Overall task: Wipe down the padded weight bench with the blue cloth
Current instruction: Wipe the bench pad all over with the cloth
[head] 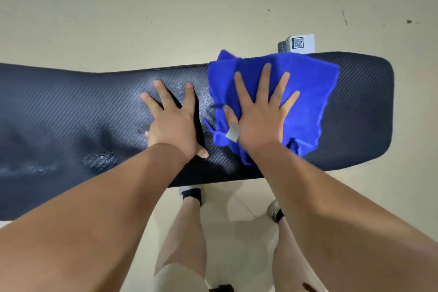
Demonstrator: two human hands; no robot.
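Observation:
The padded weight bench point(71, 111) is a long black pad with a woven texture, running left to right across the view. A blue cloth point(308, 92) lies spread on its right part. My right hand point(260, 111) presses flat on the cloth with fingers spread wide. My left hand point(175, 121) rests flat on the bare pad just left of the cloth, fingers apart, holding nothing. Damp, shiny patches show on the pad around and left of my left hand.
A small white box point(297, 44) with a printed code sits behind the bench's far edge at the right. Pale tiled floor lies all around. My legs and feet point(192, 193) stand below the bench's near edge.

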